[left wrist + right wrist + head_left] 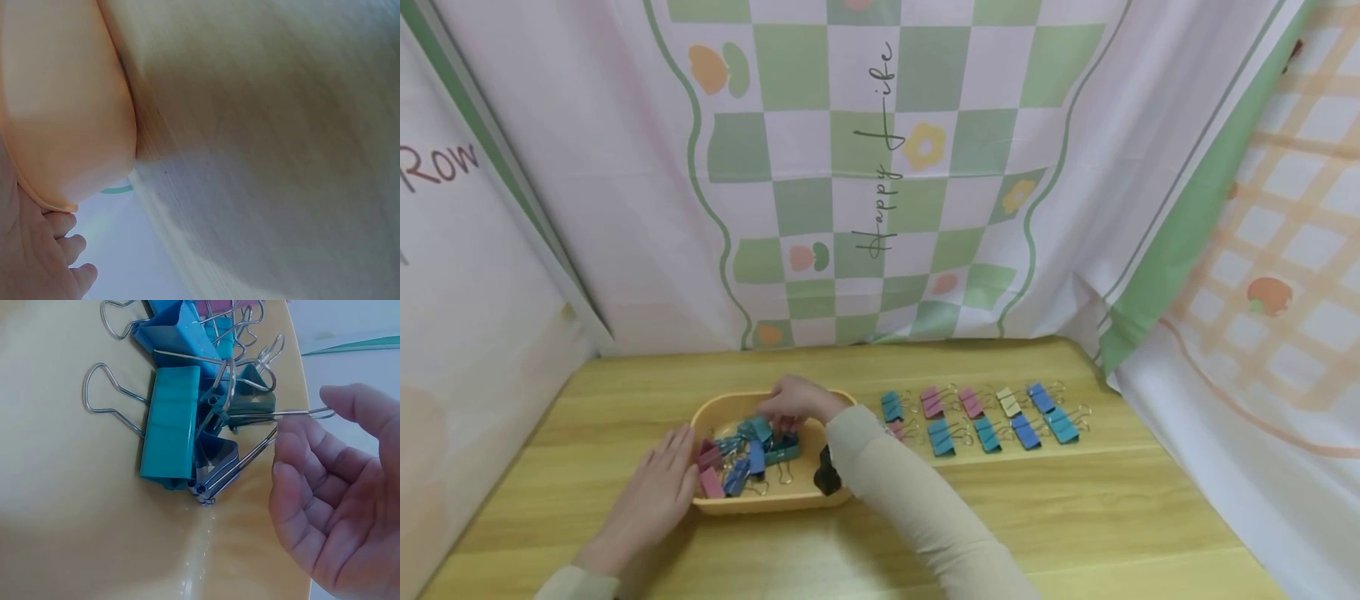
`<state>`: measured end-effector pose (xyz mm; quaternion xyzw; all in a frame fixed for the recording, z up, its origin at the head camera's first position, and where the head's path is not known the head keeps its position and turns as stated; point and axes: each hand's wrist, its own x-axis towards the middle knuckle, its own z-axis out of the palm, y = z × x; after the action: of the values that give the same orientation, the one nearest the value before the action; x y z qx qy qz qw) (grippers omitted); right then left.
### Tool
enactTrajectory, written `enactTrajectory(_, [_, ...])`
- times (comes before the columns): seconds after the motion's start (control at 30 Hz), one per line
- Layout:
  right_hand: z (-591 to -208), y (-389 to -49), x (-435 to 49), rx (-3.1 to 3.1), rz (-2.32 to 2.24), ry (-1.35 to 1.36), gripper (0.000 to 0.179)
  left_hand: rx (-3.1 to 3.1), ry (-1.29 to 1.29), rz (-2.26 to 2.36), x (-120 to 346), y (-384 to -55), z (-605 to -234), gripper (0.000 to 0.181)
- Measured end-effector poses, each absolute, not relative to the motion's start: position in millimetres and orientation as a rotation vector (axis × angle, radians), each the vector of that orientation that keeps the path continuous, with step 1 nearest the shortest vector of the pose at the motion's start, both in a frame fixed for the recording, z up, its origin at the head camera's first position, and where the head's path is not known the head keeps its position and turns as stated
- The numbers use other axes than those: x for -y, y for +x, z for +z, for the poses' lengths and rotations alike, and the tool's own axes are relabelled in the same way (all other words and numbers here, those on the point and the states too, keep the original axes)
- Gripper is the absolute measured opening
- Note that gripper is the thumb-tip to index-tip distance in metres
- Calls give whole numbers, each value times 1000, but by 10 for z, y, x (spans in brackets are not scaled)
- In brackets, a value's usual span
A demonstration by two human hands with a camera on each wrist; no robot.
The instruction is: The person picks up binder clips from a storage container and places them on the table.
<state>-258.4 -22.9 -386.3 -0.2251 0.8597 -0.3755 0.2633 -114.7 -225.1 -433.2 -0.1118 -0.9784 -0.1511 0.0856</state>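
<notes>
A yellow-orange tray (767,503) holds a pile of teal, blue and pink binder clips. My left hand (658,479) rests against the tray's left end, fingers extended; the left wrist view shows its fingertips by the rim and the tray's outer wall (69,94). Inside the tray's far side is my right hand (796,400). In the right wrist view the right hand (337,487) pinches the wire handle of a binder clip between thumb and fingers. Beside that clip lie a teal clip (169,425) and a blue clip (178,328). Overlapping wires partly hide the pinched clip's body.
Right of the tray, several binder clips stand in two rows on the wooden table (1075,517), among them a yellow clip (1008,402) and a pink clip (932,402). My right sleeve hides part of the near row. A patterned curtain (865,192) hangs behind the table.
</notes>
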Motion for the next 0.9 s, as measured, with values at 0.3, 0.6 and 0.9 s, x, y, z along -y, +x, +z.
enactTrajectory(0.3, [-3864,-2631,128,-2294,-1124,-523,22,2912,-335,-447,2258,-1153,-4338,53])
enactTrajectory(0.6, [-3788,-2674,-52,-2173,-1242,-584,17,2912,-331,-456,2249,-1147,-4319,53])
enactTrajectory(0.9, [-3727,-2654,-258,-2075,-1370,-639,15,2921,-323,-454,2235,-1136,-4297,53])
